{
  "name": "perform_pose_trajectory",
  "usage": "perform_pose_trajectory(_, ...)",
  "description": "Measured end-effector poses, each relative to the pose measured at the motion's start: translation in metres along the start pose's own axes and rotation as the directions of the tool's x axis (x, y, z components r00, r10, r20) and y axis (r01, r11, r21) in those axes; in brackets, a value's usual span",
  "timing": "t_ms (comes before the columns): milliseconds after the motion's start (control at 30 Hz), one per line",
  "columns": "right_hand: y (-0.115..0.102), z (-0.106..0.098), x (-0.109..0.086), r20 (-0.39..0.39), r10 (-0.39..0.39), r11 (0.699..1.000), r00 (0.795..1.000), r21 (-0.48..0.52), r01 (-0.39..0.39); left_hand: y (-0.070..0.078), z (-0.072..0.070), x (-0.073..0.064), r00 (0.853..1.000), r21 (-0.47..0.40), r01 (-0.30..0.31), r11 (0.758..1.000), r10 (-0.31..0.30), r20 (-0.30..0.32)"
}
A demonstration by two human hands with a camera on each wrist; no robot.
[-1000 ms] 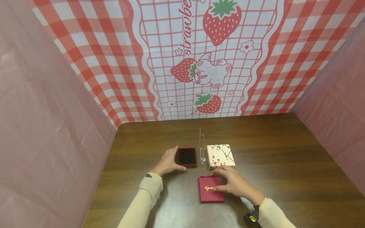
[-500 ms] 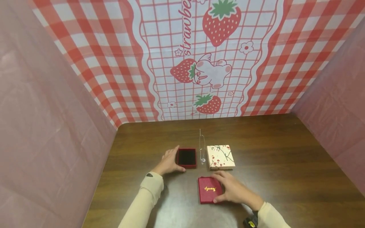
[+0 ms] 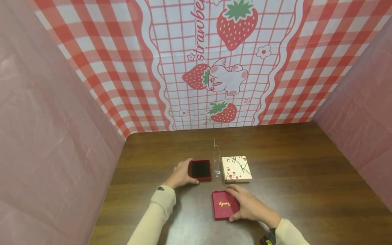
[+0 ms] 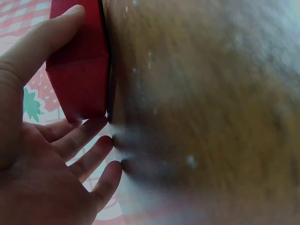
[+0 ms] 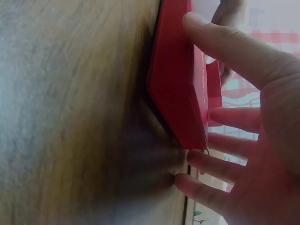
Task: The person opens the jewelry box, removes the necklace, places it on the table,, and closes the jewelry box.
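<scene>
In the head view, my left hand [image 3: 180,174] grips the left side of a small red jewelry box base [image 3: 202,179] with a black padded inside. Its thumb lies along the near wall of the box base [image 4: 79,75] in the left wrist view. My right hand [image 3: 251,205] holds a red box lid [image 3: 218,211] with gold lettering, thumb at the near edge and fingers at the far edge. The right wrist view shows the thumb on the lid [image 5: 171,75] and several fingers spread beyond it. A thin silver necklace [image 3: 217,172] with a round pendant lies right of the base.
A cream box [image 3: 237,166] with a floral branch print stands right of the necklace, beyond the lid. All of it rests on a brown wooden table [image 3: 291,163]. A strawberry-print cloth [image 3: 214,95] hangs behind, with pink cloth [image 3: 55,136] at both sides.
My right hand has drawn back toward me from beside the cream box; its thumb has shifted from the lid's top to its near edge. The left hand stays at the box base.
</scene>
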State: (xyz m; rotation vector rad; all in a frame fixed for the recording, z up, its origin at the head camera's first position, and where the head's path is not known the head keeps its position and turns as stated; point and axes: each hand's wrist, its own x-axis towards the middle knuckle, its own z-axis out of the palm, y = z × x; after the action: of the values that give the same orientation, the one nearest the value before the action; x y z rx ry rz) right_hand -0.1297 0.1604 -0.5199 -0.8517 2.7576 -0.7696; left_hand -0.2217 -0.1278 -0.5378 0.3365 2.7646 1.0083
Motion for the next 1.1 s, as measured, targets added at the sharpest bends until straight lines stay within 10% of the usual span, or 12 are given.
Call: perform_pose_trajectory(1100, -0.0027, 0.0008, 0.0053, -0.007, -0.011, 1.0, 1.0, -0.024, 0.011, 0.0042, -0.0016, -0.0059, 1.0, 0.0, -0.008, 1.0, 0.008, 0.012)
